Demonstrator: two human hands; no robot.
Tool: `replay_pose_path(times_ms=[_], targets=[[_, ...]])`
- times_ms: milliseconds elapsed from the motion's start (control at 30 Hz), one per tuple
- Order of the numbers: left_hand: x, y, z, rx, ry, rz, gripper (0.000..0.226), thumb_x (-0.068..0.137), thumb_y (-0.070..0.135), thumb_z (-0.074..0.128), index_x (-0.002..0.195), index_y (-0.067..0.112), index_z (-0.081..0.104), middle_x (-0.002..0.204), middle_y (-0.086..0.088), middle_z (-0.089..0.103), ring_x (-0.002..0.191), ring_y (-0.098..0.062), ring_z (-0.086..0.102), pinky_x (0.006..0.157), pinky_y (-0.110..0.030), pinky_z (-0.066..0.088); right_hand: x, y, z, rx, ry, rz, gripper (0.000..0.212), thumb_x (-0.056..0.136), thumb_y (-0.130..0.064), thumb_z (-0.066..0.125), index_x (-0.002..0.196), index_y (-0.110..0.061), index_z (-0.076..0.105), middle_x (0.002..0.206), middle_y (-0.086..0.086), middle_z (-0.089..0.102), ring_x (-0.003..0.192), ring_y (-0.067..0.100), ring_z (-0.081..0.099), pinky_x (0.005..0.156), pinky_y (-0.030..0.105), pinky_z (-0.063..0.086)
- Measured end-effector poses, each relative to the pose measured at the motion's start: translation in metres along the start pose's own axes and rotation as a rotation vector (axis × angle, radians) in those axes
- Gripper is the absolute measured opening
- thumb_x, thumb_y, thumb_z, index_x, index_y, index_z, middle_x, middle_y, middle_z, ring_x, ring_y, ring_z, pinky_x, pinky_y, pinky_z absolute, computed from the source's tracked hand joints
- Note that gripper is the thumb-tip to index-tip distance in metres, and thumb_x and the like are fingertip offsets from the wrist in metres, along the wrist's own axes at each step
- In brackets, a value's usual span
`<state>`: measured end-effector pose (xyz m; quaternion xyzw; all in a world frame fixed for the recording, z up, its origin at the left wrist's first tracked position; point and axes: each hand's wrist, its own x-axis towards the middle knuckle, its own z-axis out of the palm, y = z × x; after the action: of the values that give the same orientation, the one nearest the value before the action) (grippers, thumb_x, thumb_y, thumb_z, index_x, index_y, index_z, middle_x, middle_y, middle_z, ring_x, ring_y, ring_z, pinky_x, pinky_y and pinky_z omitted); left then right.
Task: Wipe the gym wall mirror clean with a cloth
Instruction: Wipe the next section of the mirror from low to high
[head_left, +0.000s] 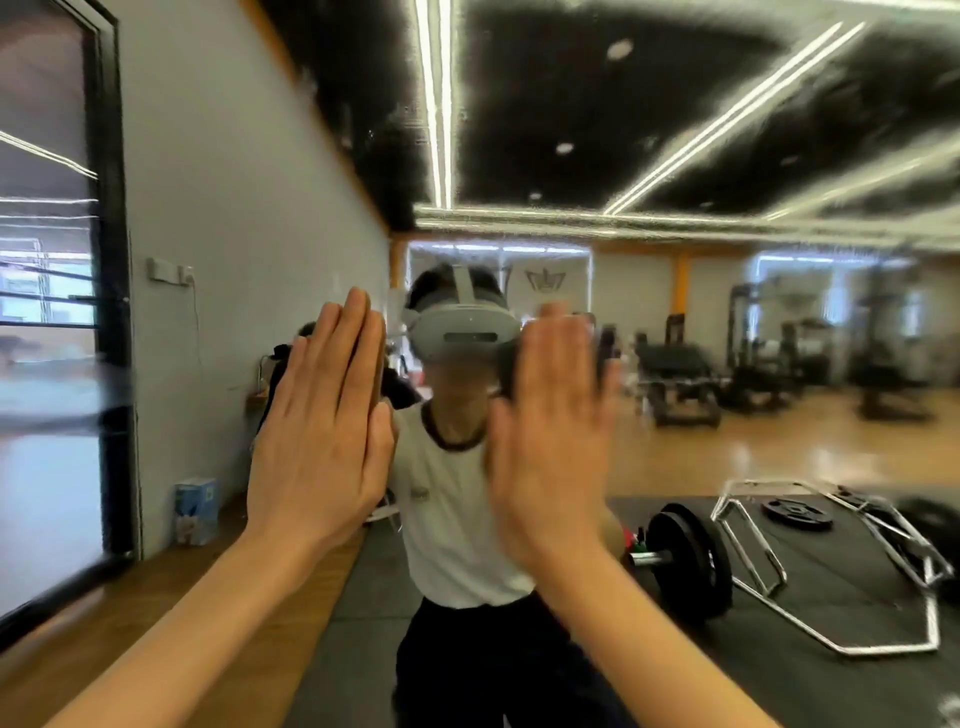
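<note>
Both of your hands are raised flat in front of you, backs toward the camera: your left hand (317, 415) with its fingers straight and pressed side by side, your right hand (553, 415) likewise flat with fingers together, though it is smeared by motion blur so its fingertips are hard to read. Neither holds anything, and no cloth shows anywhere in view (it may lie outside the picture; you cannot tell from here). The mirror (675, 291) stands straight ahead of your palms, filling the far centre and right of the scene, with the grey wall (234, 208) running along the left to meet it. Your reflection (457, 493) stands between the two hands, and the reflected palms sit right against the real fingers on the left side, which suggests that hand is at or very near the glass; whether either palm actually touches cannot be settled. The surface looks streaked and hazy toward the top, over the reflected ceiling lights. So the relation that matters is simple: the glass lies directly forward of both palms, about equally near to each, its plane upright and facing you, with the dirtiest stretch above your fingertips. By my judgement the wiping has not properly begun, since you need a cloth in hand before sweeping upward. To the near right lie a barbell (685, 561) and a chrome bar frame (831, 571) on the black mat.
</note>
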<state>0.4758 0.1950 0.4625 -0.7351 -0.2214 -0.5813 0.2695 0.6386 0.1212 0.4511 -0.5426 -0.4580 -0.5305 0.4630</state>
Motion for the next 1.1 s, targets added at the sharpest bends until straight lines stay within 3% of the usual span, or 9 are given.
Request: replay_pose_path(times_ms=[100,167,333,433,567,667,833,933,1100], targets=[[0.000,0.001,-0.002,0.001,-0.007,-0.007,0.064,0.102,0.025,0.033,0.160,0.005,0.016,0.169,-0.013,0.012,0.157,-0.022,0.005,0.127,-0.031,-0.002,-0.015,-0.017,0.002,0.043,-0.131,-0.364,0.058,0.104,-0.022,0.032,0.157,-0.007,0.015,0.166,0.008,0.010,0.155,0.020,0.004,0.126,0.042,0.001],[0.000,0.002,-0.002,-0.006,-0.004,-0.009,0.064,0.101,0.025,0.034,0.160,0.004,0.017,0.168,-0.013,0.013,0.157,-0.022,0.006,0.127,-0.031,-0.002,-0.015,0.023,-0.010,0.022,-0.136,-0.373,0.058,0.103,-0.021,0.035,0.157,-0.008,0.019,0.165,0.007,0.013,0.155,0.019,0.004,0.126,0.040,-0.001],[0.000,0.005,-0.001,-0.014,0.013,-0.006,0.065,0.099,0.021,0.034,0.160,0.005,0.017,0.168,-0.013,0.013,0.156,-0.022,0.005,0.126,-0.030,-0.004,-0.031,0.127,-0.044,-0.007,-0.034,0.164,0.058,0.104,-0.023,0.028,0.157,-0.003,0.019,0.166,0.014,0.012,0.155,0.023,0.005,0.126,0.047,-0.001],[-0.002,0.012,0.003,-0.012,0.016,-0.024,0.065,0.100,0.020,0.031,0.161,0.005,0.013,0.169,-0.013,0.009,0.156,-0.022,0.004,0.126,-0.030,-0.005,-0.033,0.073,-0.029,0.035,0.069,0.381,0.059,0.104,-0.021,0.028,0.157,0.000,0.015,0.167,0.016,0.009,0.155,0.028,0.004,0.124,0.054,0.000],[-0.003,0.013,0.007,0.019,0.008,-0.020,0.063,0.103,0.023,0.028,0.161,0.008,0.007,0.169,-0.012,0.007,0.156,-0.020,0.002,0.126,-0.028,-0.006,-0.061,-0.033,0.001,0.024,-0.121,-0.149,0.069,0.100,-0.022,0.042,0.158,-0.006,0.009,0.167,0.010,0.006,0.156,0.024,0.001,0.126,0.044,-0.001],[-0.004,0.012,0.008,0.012,0.012,-0.021,0.062,0.104,0.025,0.027,0.160,0.007,0.009,0.169,-0.011,0.007,0.156,-0.021,0.003,0.126,-0.029,-0.005,-0.061,0.001,-0.007,0.008,-0.178,-0.380,0.064,0.102,-0.022,0.041,0.158,-0.010,0.012,0.167,0.003,0.008,0.156,0.019,0.003,0.126,0.040,0.001],[-0.005,0.012,0.009,-0.002,0.025,-0.029,0.063,0.103,0.024,0.026,0.160,0.006,0.010,0.169,-0.011,0.008,0.157,-0.022,0.005,0.127,-0.031,-0.003,-0.066,0.125,-0.043,-0.033,-0.114,-0.019,0.059,0.100,-0.022,0.036,0.155,-0.006,0.020,0.166,0.003,0.011,0.156,0.019,0.002,0.124,0.050,0.008],[-0.004,0.014,0.009,-0.012,0.032,-0.023,0.063,0.102,0.023,0.028,0.160,0.006,0.011,0.168,-0.013,0.009,0.156,-0.022,0.005,0.127,-0.032,-0.002,-0.069,0.097,-0.036,0.010,0.003,0.257,0.056,0.105,-0.025,0.029,0.156,-0.004,0.018,0.164,0.014,0.017,0.155,0.025,0.006,0.124,0.051,0.003],[-0.003,0.019,0.005,-0.032,0.052,-0.038,0.061,0.102,0.019,0.032,0.159,0.003,0.016,0.167,-0.016,0.013,0.154,-0.012,0.000,0.127,-0.032,-0.002,-0.072,0.013,-0.013,0.011,-0.186,-0.267,0.060,0.107,-0.029,0.033,0.158,-0.008,0.009,0.166,0.006,0.004,0.155,0.022,-0.002,0.126,0.040,-0.005]])
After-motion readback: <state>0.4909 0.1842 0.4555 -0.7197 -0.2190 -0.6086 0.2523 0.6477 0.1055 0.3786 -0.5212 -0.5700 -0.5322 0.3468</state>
